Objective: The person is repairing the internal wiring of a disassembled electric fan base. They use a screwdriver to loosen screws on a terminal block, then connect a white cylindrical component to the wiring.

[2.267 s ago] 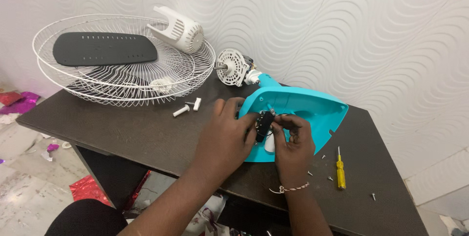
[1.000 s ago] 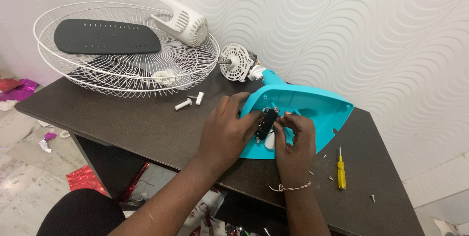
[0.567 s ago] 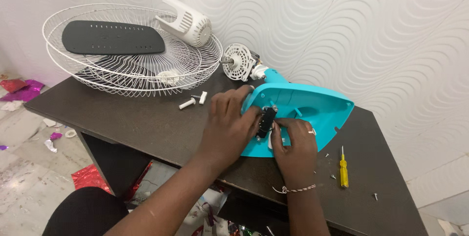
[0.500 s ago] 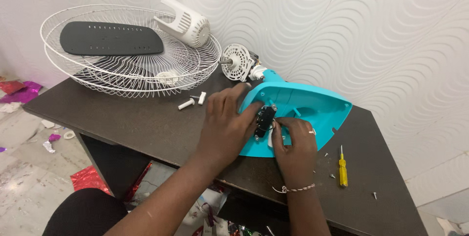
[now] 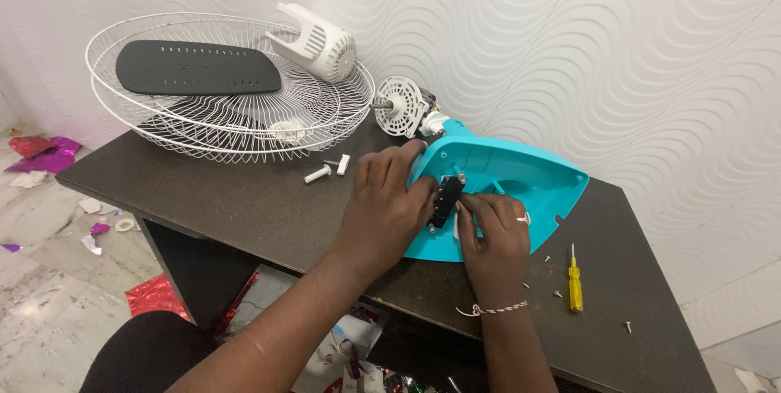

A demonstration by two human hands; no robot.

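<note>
1. We saw a small black switch block (image 5: 447, 199), boxy and matte, sitting upright in the hollow underside of a turquoise plastic base (image 5: 521, 181), near that shell's left edge.
2. The base was smooth, glossy and roughly shield-shaped, lying upturned on the dark brown surface (image 5: 244, 206), with its broad rim towards the wall.
3. Our left hand (image 5: 386, 206) lay over the left edge of the base, fingers curled around the black block from its left side and pinching it.
4. Our right hand (image 5: 492, 238) came in from below and to the right, fingertips narrowed onto the lower right of the same block; a ring sat on one finger and a red-and-white thread circled the wrist.
5. Just behind the base stood a white motor part (image 5: 400, 106), round and slotted, with a short metal shaft.
6. Two small white plastic pegs (image 5: 325, 170) lay on the surface just left of our left hand.
7. Farther left rested a white wire fan guard (image 5: 228, 124), dished and finely ribbed, carrying a flat black oblong plate (image 5: 198, 68) and a white vented motor cover (image 5: 319, 41).
8. To the right of the base lay a yellow-handled screwdriver (image 5: 574, 283), with loose screws (image 5: 557, 293) scattered near it.
9. The wall (image 5: 610, 51) behind was white with a raised wavy relief.
</note>
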